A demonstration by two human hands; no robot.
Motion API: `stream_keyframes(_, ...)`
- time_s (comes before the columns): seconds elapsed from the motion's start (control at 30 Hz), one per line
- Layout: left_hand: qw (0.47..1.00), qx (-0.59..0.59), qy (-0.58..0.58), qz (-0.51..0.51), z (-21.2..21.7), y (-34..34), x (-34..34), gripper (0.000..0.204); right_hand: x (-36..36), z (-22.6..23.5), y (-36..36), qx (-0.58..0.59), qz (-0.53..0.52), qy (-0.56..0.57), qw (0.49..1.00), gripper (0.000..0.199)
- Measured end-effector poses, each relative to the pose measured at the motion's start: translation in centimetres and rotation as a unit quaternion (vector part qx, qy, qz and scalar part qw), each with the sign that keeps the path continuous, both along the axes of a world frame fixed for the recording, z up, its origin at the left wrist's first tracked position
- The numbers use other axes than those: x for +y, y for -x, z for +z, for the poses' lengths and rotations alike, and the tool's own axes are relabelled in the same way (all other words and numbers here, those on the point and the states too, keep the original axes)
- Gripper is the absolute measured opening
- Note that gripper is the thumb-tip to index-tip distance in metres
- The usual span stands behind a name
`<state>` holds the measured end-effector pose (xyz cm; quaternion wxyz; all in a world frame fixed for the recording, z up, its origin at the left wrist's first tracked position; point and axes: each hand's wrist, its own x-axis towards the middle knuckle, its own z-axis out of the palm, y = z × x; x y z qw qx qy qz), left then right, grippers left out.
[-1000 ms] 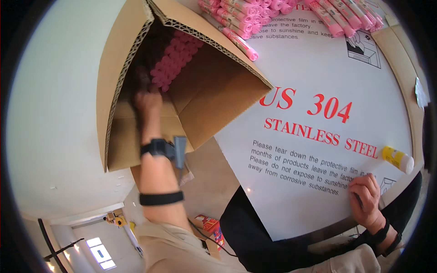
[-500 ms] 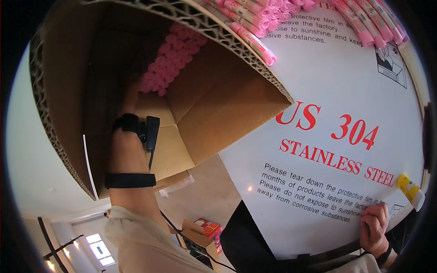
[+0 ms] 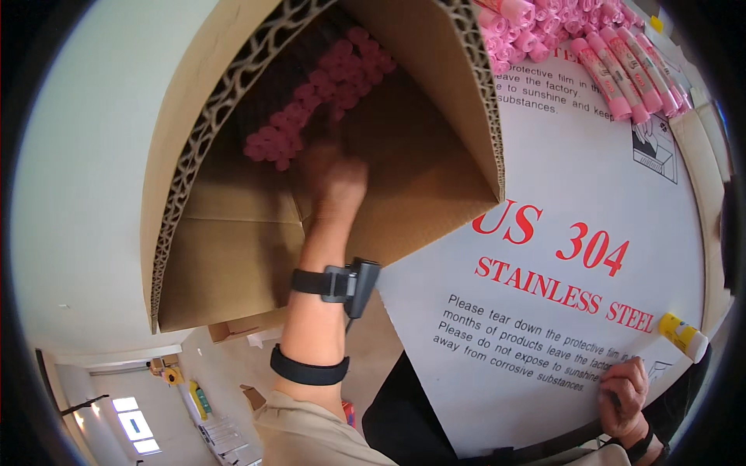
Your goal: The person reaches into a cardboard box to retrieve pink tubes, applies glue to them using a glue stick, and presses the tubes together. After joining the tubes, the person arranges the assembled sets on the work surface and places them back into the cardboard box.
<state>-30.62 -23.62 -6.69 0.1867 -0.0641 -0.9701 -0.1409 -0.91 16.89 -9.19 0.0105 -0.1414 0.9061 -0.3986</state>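
Note:
A large cardboard box point(image 3: 435, 132) gapes open in front of me, its corrugated edges framing the view. Inside it, slim tubes with pink ends point(image 3: 330, 81) lie stacked in rows, the ends facing out. My left hand point(image 3: 334, 175) reaches into the box just below those pink ends; motion blurs its fingers, and I cannot tell whether it holds a tube. My right hand point(image 3: 623, 396) rests at the table's near right edge, fingers curled in and nothing visible in them. Close above it lies a small yellow container with a white end point(image 3: 682, 338).
A table covered in white printed film point(image 3: 528, 326) fills the right side. More pink tubes point(image 3: 544, 31) are heaped at its far side, beside a short row of labelled pink tubes point(image 3: 629, 74). A pale padded chair back point(image 3: 699, 136) stands at the right.
My left hand has drawn back from deep in the box and moved right, below the pink ends. The box appears shifted and turned in view. My right hand stays at the table edge.

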Motion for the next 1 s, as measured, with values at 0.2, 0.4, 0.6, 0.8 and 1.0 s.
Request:
stream_keyframes(0.2, 0.959, 0.058, 0.255, -0.111, -3.1, 4.4, -1.1, 0.056, -0.5, -0.2, 0.4, 0.008, 0.024, 0.025, 0.999, 0.022)
stream_keyframes(0.4, 0.972, 0.069, 0.2, -0.103, -3.4, 7.1, 0.3, 0.056, -0.2, -0.4, -0.1, 0.003, 0.008, 0.012, 1.0, 0.022)
stream_keyframes(0.6, 0.982, 0.081, 0.151, -0.085, -2.9, 7.1, 0.9, 0.056, -0.3, -0.1, 0.2, 0.005, 0.021, 0.014, 1.0, 0.022)
stream_keyframes(0.8, 0.988, 0.096, 0.1, -0.07, -2.7, 5.7, 1.3, 0.056, -0.3, -0.1, 0.4, 0.016, 0.02, 0.008, 1.0, 0.021)
stream_keyframes(1.0, 0.992, 0.108, 0.046, -0.051, -2.4, 5.5, 0.8, 0.057, -0.4, 0.0, 0.1, 0.001, 0.013, 0.004, 1.0, 0.022)
